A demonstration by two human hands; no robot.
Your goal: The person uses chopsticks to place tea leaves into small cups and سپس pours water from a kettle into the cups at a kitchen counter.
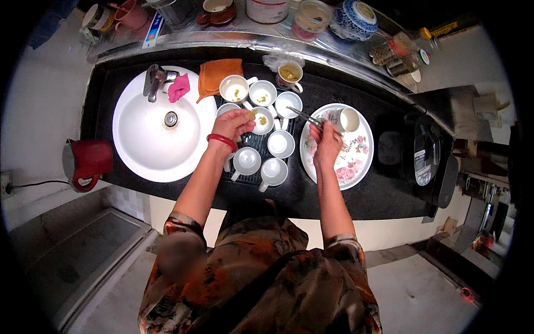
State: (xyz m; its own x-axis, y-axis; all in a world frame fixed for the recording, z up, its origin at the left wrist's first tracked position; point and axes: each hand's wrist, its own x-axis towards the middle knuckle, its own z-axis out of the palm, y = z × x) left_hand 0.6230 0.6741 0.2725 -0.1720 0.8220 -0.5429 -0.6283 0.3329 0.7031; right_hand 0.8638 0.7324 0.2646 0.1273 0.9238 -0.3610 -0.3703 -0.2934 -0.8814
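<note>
My left hand (235, 126), a red bangle at its wrist, is closed in a pinch over the middle cups. A small yellow-green piece (253, 113) shows at its fingertips, above a white cup (260, 126) with similar bits inside. My right hand (327, 143) grips a slim dark metal tool (303, 116), seemingly tongs, whose tip reaches over another white cup (288, 100). Several white cups stand close together on a dark ribbed tray (257, 179). Two at the back, a left cup (231, 84) and its neighbour (262, 89), also hold yellow-green bits.
A floral plate (346, 175) bears a tipped cup (349, 119). Behind the cups stands a cup of yellow-green pieces (290, 72) beside an orange cloth (220, 78). A sink (144, 145) and red kettle (89, 162) lie left; a black appliance (425, 153) stands right.
</note>
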